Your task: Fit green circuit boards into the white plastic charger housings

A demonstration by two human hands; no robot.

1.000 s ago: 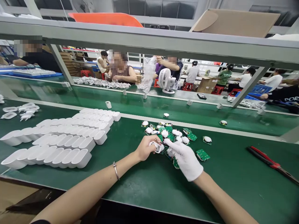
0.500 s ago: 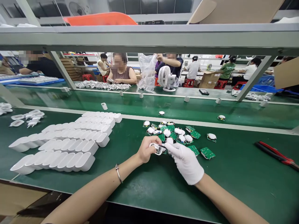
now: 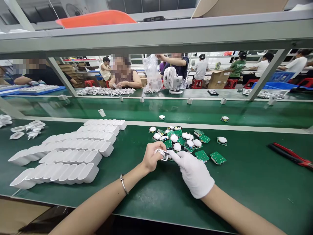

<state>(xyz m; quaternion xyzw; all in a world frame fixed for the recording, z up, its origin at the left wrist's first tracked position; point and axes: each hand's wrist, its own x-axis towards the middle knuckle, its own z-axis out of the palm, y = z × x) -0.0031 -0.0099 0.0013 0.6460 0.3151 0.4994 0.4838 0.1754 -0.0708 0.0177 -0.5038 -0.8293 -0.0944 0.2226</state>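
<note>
My left hand (image 3: 152, 157), bare with a bangle at the wrist, is closed around a small white plastic housing (image 3: 164, 158), its open end turned toward my right hand. My right hand (image 3: 193, 173) wears a white glove. Its thumb and index finger pinch a thin dark piece (image 3: 167, 153) at the housing's mouth; what kind of piece it is cannot be made out. Just beyond both hands lies a loose pile of green circuit boards (image 3: 181, 141) with white padded tops. Two boards (image 3: 218, 158) rest to the right of the pile.
Rows of open white housings (image 3: 66, 173) stand at left, with white plug parts (image 3: 34, 129) behind them. Red-and-black pliers (image 3: 290, 155) lie at right. A green conveyor belt (image 3: 132, 109) carrying spaced parts crosses beyond; a shelf beam (image 3: 156, 34) spans overhead. Co-workers sit opposite.
Parts on the conveyor have shifted left. My right fingers have tipped slightly at the housing's mouth, and less of the dark piece shows. My left hand keeps its hold; the camera view has shifted slightly.
</note>
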